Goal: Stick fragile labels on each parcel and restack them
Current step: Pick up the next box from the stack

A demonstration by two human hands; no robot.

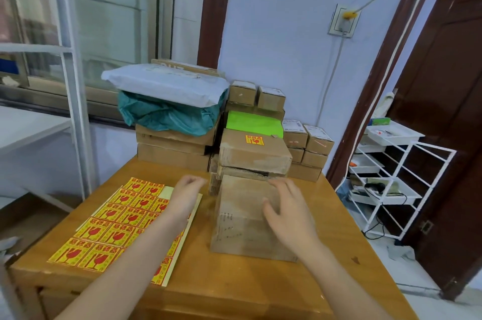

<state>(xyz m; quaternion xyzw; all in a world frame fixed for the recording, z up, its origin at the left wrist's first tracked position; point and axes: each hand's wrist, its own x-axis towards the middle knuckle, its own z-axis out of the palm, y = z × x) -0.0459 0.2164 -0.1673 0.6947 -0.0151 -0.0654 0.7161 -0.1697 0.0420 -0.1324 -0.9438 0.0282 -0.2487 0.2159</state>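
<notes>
A brown cardboard parcel (242,218) lies on the wooden table (234,283) in front of me, its top bare. My right hand (287,213) hovers over its right side with fingers spread and holds nothing. My left hand (186,196) is just left of the parcel, above the label sheet, fingers loosely curled and blurred. The sheet of yellow and red fragile labels (114,226) lies flat at the left of the table. Behind the parcel stands another brown parcel (254,154) that carries a fragile label (254,140) on top.
Stacks of cardboard boxes (172,147) fill the table's back edge, topped by a teal bag (167,113), a white mailer (167,85) and a green packet (254,123). Small boxes (307,142) stand at the back right. A white wire rack (391,179) stands right of the table.
</notes>
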